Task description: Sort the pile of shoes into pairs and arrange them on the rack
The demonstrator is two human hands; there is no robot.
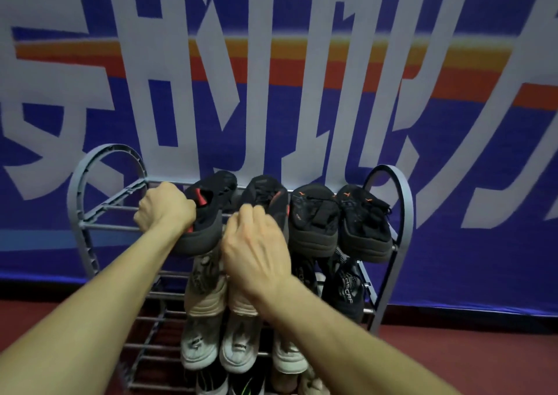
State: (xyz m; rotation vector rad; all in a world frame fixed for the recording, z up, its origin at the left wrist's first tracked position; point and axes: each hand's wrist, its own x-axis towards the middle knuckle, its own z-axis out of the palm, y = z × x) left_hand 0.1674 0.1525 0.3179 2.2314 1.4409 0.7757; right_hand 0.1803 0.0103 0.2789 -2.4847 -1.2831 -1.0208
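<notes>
Left hand (164,208): closed over the left black shoe with red trim (208,213), gripping its side, seemingly to square it on the top rail of the rack (90,213).
Right hand (256,243): fingers curled onto that shoe's mate (267,196), apparently nudging it toe-in.
Arms: both outstretched, knuckles up.
Right of the hands: a black pair (341,219), already settled.
Below the hands: beige and white shoes (222,343) on lower tiers.
</notes>
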